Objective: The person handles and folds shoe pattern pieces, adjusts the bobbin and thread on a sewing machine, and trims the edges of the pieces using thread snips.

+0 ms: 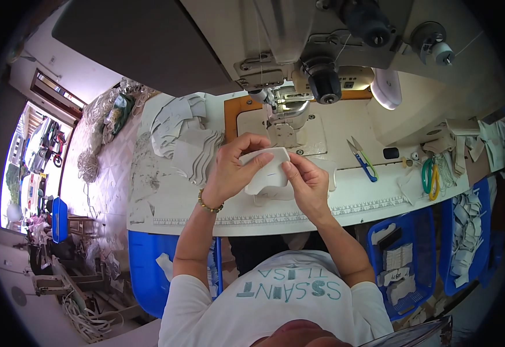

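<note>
Upside down in the head view, teal letters on the white T-shirt (290,303) seemed to read "SSSAINT" on one line and "TLISA" on the other. A ruler strip (241,220) along the table (345,196) bore graduations and figures too small to read. A slip (396,276) in a blue basket (429,248) carried dark handwritten characters, not clearly legible.

Gap between right grip (311,188) and scissors (358,155); fabric stack (193,153) blocks left, machine head (247,40) above.
</note>
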`<state>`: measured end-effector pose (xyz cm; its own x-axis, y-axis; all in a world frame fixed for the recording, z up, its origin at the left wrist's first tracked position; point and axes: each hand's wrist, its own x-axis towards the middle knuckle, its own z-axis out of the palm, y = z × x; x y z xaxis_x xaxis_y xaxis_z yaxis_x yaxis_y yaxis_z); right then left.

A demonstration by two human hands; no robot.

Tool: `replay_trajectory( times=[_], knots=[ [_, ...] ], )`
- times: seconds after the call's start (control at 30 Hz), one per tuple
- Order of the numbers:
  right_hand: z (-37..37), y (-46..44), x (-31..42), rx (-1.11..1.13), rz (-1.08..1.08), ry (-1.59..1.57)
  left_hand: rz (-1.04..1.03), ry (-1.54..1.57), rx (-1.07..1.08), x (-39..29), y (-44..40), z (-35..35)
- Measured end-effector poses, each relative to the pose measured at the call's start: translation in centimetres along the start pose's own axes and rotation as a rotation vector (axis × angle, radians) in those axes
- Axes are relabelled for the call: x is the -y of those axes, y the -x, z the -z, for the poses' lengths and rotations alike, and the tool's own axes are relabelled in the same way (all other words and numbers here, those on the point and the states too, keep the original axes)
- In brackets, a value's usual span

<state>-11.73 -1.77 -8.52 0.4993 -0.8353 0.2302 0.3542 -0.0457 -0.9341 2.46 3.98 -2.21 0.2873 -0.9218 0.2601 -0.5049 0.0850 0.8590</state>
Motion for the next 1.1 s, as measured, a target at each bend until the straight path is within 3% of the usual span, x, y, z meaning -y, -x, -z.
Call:
replay_trajectory(
  times=[0.23,0.5,0.63,0.67,0.77,0.87,1.1],
  knots=[
    [-0.5,-0.6,0.6,0.035,0.015,0.041,-0.005,0.019,0.103,-0.3,-0.9,1.1],
    [0.2,-2.1,2.0,0.318,-0.220,-0.219,0.037,0.056,0.107,-0.9,-2.8,2.9],
    [-1.0,-3.1,2.8,0.228,-0.124,-0.140,0.040,0.132,0.074,-1.7,-4.6,3.2],
    [-1.2,-3.3,3.0,0.230,-0.122,-0.140,0.143,0.193,0.120,-1.9,-5.2,3.5],
    [-1.9,-4.0,3.1,0.169,-0.097,-0.166,0.204,0.328,0.161,-0.6,-6.7,4.0],
    [-2.1,-4.4,2.8,0.139,-0.064,-0.190,0.124,0.346,0.101,-1.1,-7.5,3.6],
    [-2.4,-4.8,2.3,0.108,-0.043,-0.217,0.163,0.248,0.120,-0.6,-8.4,4.0]
  ],
)
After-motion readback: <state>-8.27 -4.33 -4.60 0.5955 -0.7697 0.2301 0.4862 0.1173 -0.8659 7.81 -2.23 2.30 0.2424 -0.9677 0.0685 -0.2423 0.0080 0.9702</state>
